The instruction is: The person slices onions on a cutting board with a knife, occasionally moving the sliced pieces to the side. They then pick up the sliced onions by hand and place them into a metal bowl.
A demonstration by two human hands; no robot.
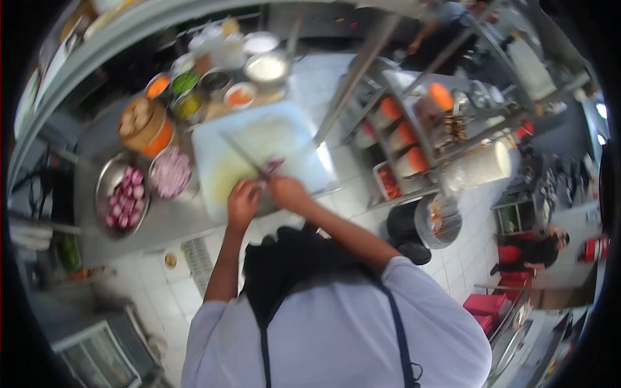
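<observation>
the left hand grips a long steel knife; the right hand presses closed on a purple onion piece on the white plastic cutting board. beyond the board sit a steel bowl of chopped onion and small metal condiment bowls.

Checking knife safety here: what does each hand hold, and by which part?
Left hand holds the knife by its handle end; right hand presses the onion from above.
</observation>
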